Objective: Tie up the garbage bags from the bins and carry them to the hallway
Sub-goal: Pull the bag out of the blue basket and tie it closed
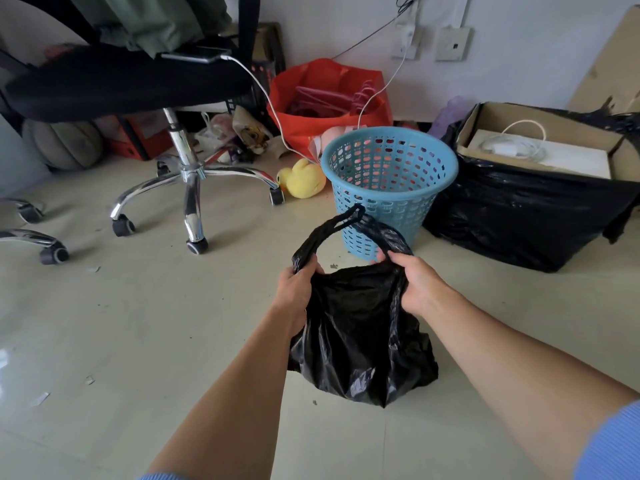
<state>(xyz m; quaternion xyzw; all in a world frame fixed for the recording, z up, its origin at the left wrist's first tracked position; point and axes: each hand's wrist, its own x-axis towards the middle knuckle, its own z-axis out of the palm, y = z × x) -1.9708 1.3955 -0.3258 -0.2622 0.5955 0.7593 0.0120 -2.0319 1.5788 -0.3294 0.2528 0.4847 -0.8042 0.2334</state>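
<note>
The person holds a black garbage bag (360,327) up off the tiled floor (138,323), just in front of the blue perforated bin (388,178). The left hand (299,289) has its fingers curled tight around the gathered plastic at the bag's left top edge, while the right hand (417,284) clutches the right edge the same way, fingers wrapped over the bunched film. Between the two fists the bag's handle loops (346,223) rise together in an arch, and the bag's body hangs slack below them.
</note>
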